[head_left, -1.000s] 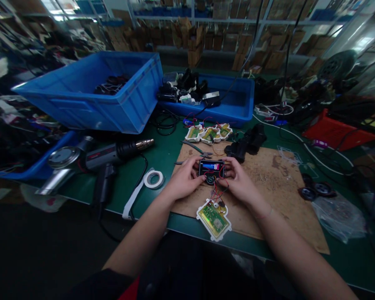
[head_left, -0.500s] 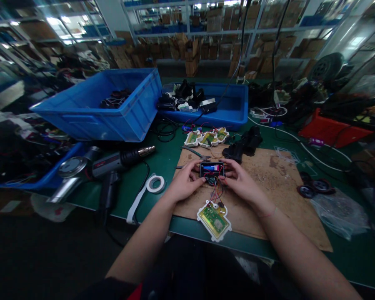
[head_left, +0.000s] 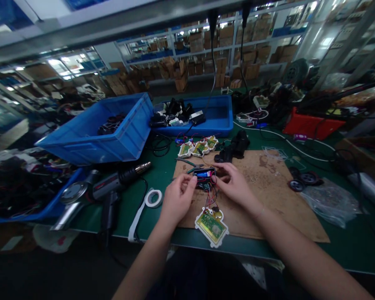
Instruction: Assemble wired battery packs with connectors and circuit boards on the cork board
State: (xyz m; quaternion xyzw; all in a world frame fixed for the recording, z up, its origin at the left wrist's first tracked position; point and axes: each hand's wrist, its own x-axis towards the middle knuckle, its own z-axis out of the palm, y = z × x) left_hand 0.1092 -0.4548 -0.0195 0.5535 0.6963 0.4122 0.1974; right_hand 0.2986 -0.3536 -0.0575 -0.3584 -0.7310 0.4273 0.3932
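Between my two hands is a small black plastic housing point(head_left: 200, 171), open at the top, with a blue battery point(head_left: 203, 175) and red wires inside. My left hand point(head_left: 179, 196) grips its left side, thumb near the battery. Closed on the right side, my right hand point(head_left: 233, 183) has its fingertips at the housing's edge. Thin coloured wires point(head_left: 210, 196) run from the housing down to a green circuit board in a white frame point(head_left: 211, 227), which lies at the front edge of the brown board point(head_left: 268, 196). Pliers point(head_left: 190, 164) lie just behind the housing.
A heat gun point(head_left: 112, 183) and a white tape roll point(head_left: 153, 198) lie left. Blue bins point(head_left: 93, 146) stand behind. More framed circuit boards point(head_left: 198, 148) and black parts point(head_left: 234, 148) lie beyond my hands. Small wheels point(head_left: 303, 179) and a plastic bag point(head_left: 331, 202) are at right.
The camera view has tilted up and shifted. My left hand has turned, its thumb moving up to the housing's left end. The housing stays held between both hands.
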